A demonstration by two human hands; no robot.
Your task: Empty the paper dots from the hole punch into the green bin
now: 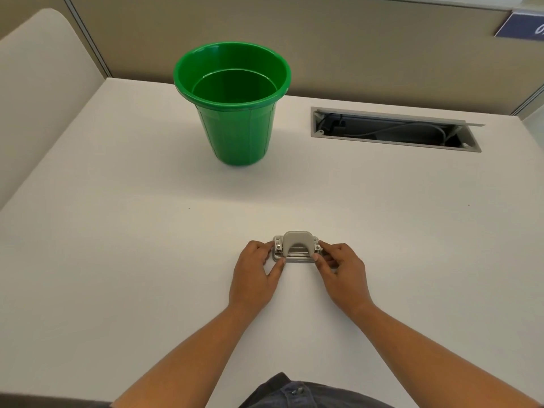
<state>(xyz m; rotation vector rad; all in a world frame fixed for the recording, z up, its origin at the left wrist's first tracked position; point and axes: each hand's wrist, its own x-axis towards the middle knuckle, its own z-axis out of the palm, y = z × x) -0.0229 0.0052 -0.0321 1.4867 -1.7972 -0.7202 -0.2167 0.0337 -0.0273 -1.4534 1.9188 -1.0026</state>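
Note:
A small grey hole punch [296, 246] rests on the white desk [147, 260] in front of me. My left hand [255, 275] pinches its left end between thumb and fingers. At the opposite end my right hand [343, 272] holds it the same way. The green bin [232, 104] stands upright at the back of the desk, left of centre, well beyond the punch. Its inside looks bare. No paper dots are visible.
An open cable tray [394, 131] with wires is sunk into the desk at the back right. Beige partition walls [353, 48] close off the far side, and a rounded panel [38, 83] stands on the left.

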